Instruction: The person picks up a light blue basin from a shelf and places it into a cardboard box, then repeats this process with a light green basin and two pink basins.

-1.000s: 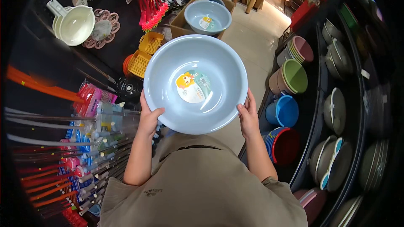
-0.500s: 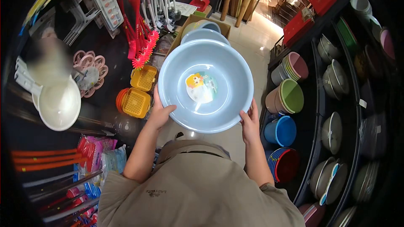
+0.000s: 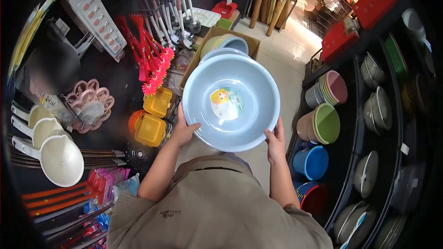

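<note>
A light blue plastic basin (image 3: 198, 87) with a cartoon sticker on its inner bottom is held out in front of my body. My left hand (image 3: 185, 129) grips its left rim, thumb over the edge and fingers underneath. On the lower right rim, my right hand (image 3: 276, 142) is closed with the thumb on top; the fingers are partly hidden. Just beyond the basin, a cardboard box (image 3: 255, 46) holds more basins (image 3: 235, 44), and the held basin overlaps them in view.
On the left hang white ladles (image 3: 62, 160), red brushes (image 3: 157, 71) and yellow baskets (image 3: 151, 129). Shelves at right carry stacked buckets (image 3: 327, 124), a blue bucket (image 3: 310, 162) and metal basins (image 3: 367, 174). A tiled floor aisle (image 3: 281, 60) runs ahead between them.
The view has shifted, so the shelves and hanging goods sit differently in it. The basin appears slightly lower and further right, still in both hands.
</note>
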Tool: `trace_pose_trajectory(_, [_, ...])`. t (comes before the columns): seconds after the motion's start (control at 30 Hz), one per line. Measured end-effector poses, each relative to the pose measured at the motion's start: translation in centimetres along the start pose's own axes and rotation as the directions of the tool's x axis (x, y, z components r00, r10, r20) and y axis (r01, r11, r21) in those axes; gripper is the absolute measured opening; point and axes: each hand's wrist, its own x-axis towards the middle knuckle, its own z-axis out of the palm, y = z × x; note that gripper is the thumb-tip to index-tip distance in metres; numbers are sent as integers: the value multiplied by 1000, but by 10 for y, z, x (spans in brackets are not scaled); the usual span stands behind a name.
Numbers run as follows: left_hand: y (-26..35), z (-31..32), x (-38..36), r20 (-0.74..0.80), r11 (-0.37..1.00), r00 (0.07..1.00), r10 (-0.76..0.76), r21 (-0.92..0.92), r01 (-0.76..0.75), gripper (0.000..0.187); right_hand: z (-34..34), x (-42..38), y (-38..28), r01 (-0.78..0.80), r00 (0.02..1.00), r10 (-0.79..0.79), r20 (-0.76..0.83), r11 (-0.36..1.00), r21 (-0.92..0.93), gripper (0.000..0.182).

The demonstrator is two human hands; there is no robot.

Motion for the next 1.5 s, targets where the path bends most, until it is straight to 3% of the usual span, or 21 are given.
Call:
trace_pose_trajectory(0.1, [12, 16, 29, -40, 999, 999, -18, 33, 20, 98, -6, 45, -5, -3, 997, 1, 74, 1000, 21, 69])
trace_pose_trajectory(0.17, [9, 26, 47, -102, 996, 992, -80, 26, 83, 97, -14, 76, 2, -1, 995, 7, 100, 998, -57, 69])
trace_pose_trajectory(0.27, [7, 39, 80, -130, 998, 990, -62, -8, 62, 97, -18, 127, -3, -33, 988, 52, 145, 991, -133, 69])
trace_pose_trajectory(0.47, [-24, 54, 126, -224, 996, 971, -87, -51, 77, 96, -17, 192, -13, -205, 951, 251, 183, 950, -237, 69])
trace_pose_trajectory(0.7, [-76, 54, 156, -264, 993, 958, -111, -55, 100, 100, -36, 241, 29, -214, 898, 327, 295, 909, -358, 73])
trace_pose_trajectory(0.77, [-79, 57, 159, -283, 981, 939, -194, -47, 188, 100, -42, 249, 47, -231, 890, 366, 272, 876, -424, 75])
trace_pose_trajectory(1.0, [-108, 60, 164, -313, 976, 933, -179, 62, 208, 101, -52, 262, 90, -225, 859, 410, 306, 840, -494, 79])
trace_pose_trajectory(1.07, [-99, 66, 162, -358, 970, 920, -161, 112, 214, 90, -52, 262, 100, -247, 821, 487, 299, 775, -582, 82])
trace_pose_trajectory(1.2, [-113, 53, 165, -348, 926, 897, -272, 159, 342, 80, -45, 246, 86, -258, 836, 464, 294, 803, -537, 83])
trace_pose_trajectory(1.27, [-131, 45, 164, -319, 939, 914, -251, 149, 309, 72, -37, 232, 62, -392, 789, 550, 272, 793, -467, 84])
trace_pose_trajectory(1.4, [-147, 29, 158, -281, 944, 920, -272, 107, 312, 70, -36, 210, 68, -452, 805, 559, 199, 795, -405, 83])
trace_pose_trajectory(1.47, [-145, 22, 155, -171, 943, 927, -333, -84, 323, 74, -37, 200, 78, -456, 828, 538, 159, 811, -367, 82])
trace_pose_trajectory(1.5, [-138, 21, 147, -224, 911, 888, -402, -5, 412, 79, -39, 189, 84, -482, 823, 553, 131, 801, -356, 82])
